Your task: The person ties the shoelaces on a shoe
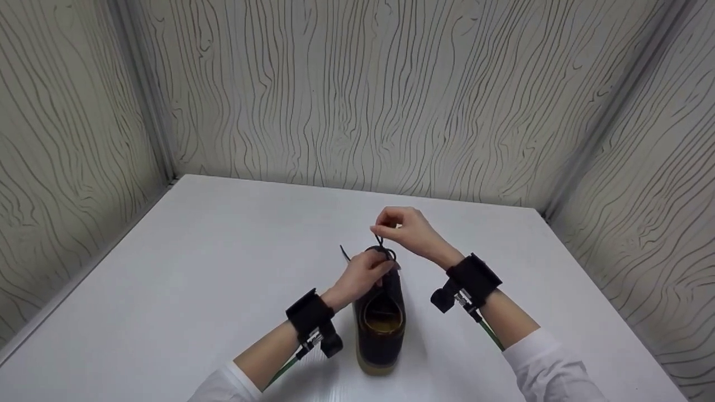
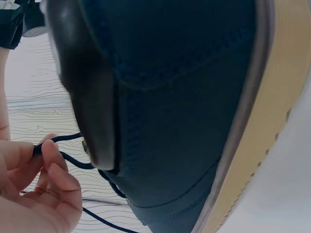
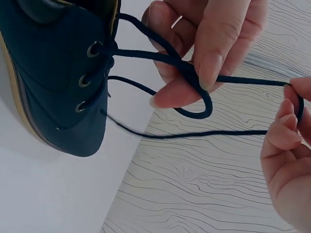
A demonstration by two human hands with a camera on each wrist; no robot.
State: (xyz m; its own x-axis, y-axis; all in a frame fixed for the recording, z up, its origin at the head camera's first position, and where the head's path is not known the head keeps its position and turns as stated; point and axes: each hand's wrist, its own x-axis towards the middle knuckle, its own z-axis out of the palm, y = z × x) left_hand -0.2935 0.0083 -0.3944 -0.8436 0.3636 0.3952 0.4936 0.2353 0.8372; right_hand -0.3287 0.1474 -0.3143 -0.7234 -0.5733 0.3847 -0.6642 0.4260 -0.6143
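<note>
Two hands at work mid-tabletop on a dark navy canvas lace-up shoe with a tan sole (image 1: pixel 381 318): left hand (image 3: pixel 204 53) pinches a formed loop of dark lace (image 3: pixel 194 104), right hand (image 3: pixel 286 145) grips the free end, and the bow remains untied.

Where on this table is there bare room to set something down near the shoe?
Bare white table lies left of the shoe, toward the left wall, and right of it beyond the right forearm. The strip between the shoe's toe and the back wall is also bare. It is crowded over the toe, where left hand and right hand hold the lace.
</note>
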